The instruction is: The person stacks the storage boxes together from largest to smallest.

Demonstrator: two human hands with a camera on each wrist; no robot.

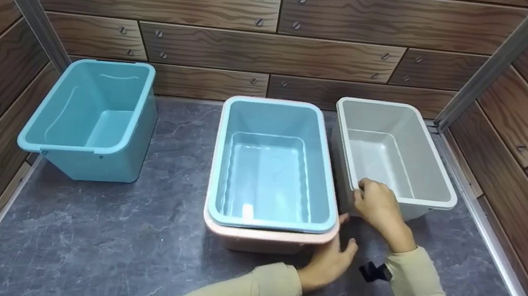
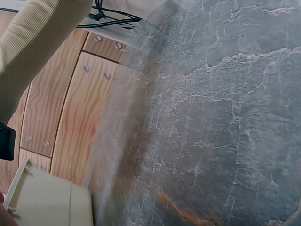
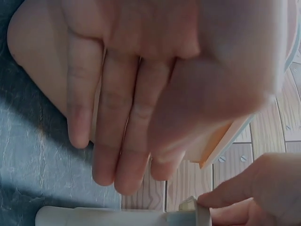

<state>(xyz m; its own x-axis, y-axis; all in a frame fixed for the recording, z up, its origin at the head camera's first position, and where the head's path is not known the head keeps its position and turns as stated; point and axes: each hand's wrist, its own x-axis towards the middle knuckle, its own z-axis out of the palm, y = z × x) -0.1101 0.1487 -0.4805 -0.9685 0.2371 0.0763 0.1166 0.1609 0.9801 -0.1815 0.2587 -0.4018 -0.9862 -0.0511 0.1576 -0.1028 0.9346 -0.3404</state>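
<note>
Bins and hands on a dark, marble-patterned tabletop [image 1: 174, 158]. The grey plastic bin [image 1: 413, 154] stands upright at the right of the tabletop, beside the pink bin [image 1: 255, 234], in which a pale-blue bin [image 1: 268, 178] nests. A teal bin [image 1: 102, 101] stands well apart at the left. The right hand [image 1: 378, 206] pinches the grey bin's rim at its near-left corner, thumb and fingers curled over the edge. The left hand [image 1: 328, 262] lies at the pink bin's near-right corner, its fingers extended and its thumb apart; whether they touch the wall, I cannot tell from here. The grey bin appears stiff and probably light, its smooth walls perhaps somewhat slippery and unlikely to break readily. The projecting rim offers the surest hold; opposite rims, one to each hand, should keep it level.
</note>
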